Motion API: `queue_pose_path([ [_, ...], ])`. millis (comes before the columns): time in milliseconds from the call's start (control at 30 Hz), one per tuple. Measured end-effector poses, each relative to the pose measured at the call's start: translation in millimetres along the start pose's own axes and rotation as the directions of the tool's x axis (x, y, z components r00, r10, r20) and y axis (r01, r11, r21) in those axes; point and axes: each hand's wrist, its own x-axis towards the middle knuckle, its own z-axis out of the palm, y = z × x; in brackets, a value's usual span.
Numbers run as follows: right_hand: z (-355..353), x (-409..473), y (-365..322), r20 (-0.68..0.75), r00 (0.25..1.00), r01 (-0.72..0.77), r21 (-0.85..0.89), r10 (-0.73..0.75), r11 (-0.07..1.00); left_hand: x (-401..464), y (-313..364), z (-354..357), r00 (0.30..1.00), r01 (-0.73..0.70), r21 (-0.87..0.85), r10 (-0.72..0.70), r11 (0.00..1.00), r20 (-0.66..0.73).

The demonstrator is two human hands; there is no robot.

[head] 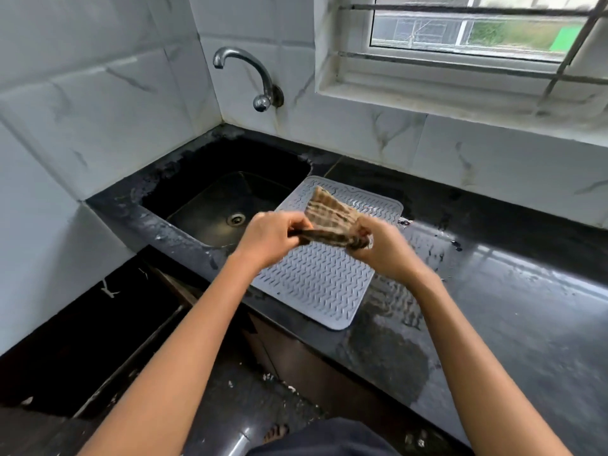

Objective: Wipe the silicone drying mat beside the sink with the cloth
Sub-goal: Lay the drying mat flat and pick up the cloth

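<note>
A grey silicone drying mat (316,284) with a raised chevron pattern lies flat on the black countertop, just right of the sink. Above the mat I hold a brown-and-cream striped cloth (332,218) stretched between both hands, lifted off the surface. My left hand (269,236) grips the cloth's left end with curled fingers. Its right end is bunched in my right hand (385,251). Both hands hover over the mat's middle and are motion-blurred.
The black sink (230,205) with a round drain sits left of the mat, under a chrome tap (250,77) on the tiled wall. The glossy black countertop (510,291) runs right, wet in patches. A window (477,28) is above it.
</note>
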Motion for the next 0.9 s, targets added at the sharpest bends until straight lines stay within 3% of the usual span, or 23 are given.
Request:
queue_pose_path([
  [67, 28, -6, 14, 0.133, 0.988, -0.060, -0.108, 0.074, 0.992, -12, -16, 28, 0.989, 0.043, 0.052, -0.050, 0.998, 0.139],
  [167, 65, -22, 38, 0.389, 0.889, -0.142, -0.270, 0.242, 0.953, -33, -40, 70, 0.924, 0.070, 0.098, -0.102, 0.993, 0.370],
  [333, 60, -9, 49, 0.429, 0.833, -0.292, -0.193, 0.348, 0.937, -18, -57, 78, 0.873, 0.174, -0.036, -0.138, 0.984, 0.468],
  [400, 57, 3, 51, 0.379, 0.853, -0.368, -0.048, 0.358, 0.928, -1, -55, 73, 0.895, 0.213, -0.063, -0.169, 0.975, 0.412],
  [467, 62, 14, 52, 0.233, 0.875, -0.437, 0.008, 0.424, 0.899, 14, -50, 74, 0.956, 0.187, 0.012, -0.185, 0.982, 0.227],
  [567, 76, 29, 50, 0.009, 0.874, -0.484, -0.075, 0.486, 0.872, 26, -36, 89, 0.999, 0.025, 0.189, -0.015, 0.982, -0.051],
  [633, 87, 36, 50, -0.045, 0.859, -0.512, -0.103, 0.511, 0.853, 23, -25, 106, 0.993, -0.113, 0.149, 0.114, 0.982, 0.000],
  [733, 102, 39, 56, -0.084, 0.841, -0.541, -0.140, 0.534, 0.829, 9, -19, 139, 0.942, -0.173, 0.152, 0.118, 0.973, 0.313],
  [800, 106, 40, 59, -0.095, 0.845, -0.535, -0.157, 0.527, 0.830, 3, -23, 153, 0.943, -0.158, 0.221, 0.081, 0.962, 0.322],
  [900, 104, 44, 64, -0.060, 0.833, -0.554, -0.101, 0.551, 0.827, 7, -19, 154, 0.976, -0.120, 0.248, 0.069, 0.961, 0.205],
])
